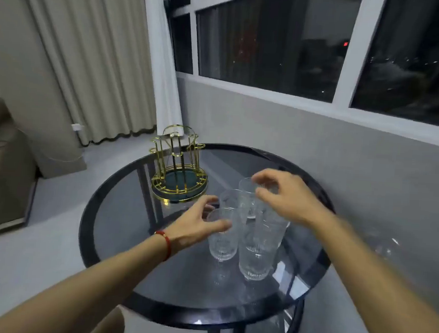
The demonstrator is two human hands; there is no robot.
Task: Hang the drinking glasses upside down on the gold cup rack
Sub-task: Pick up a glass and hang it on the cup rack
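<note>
Beside gold rack (178, 168), clustered glasses (255, 249), perhaps five

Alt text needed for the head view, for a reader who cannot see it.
Two bare hands reach over a cluster of clear ribbed glasses standing upright on a round dark glass table: the left hand at a near glass, the right hand at a taller one behind. An empty gold cup rack stands behind them.
</note>
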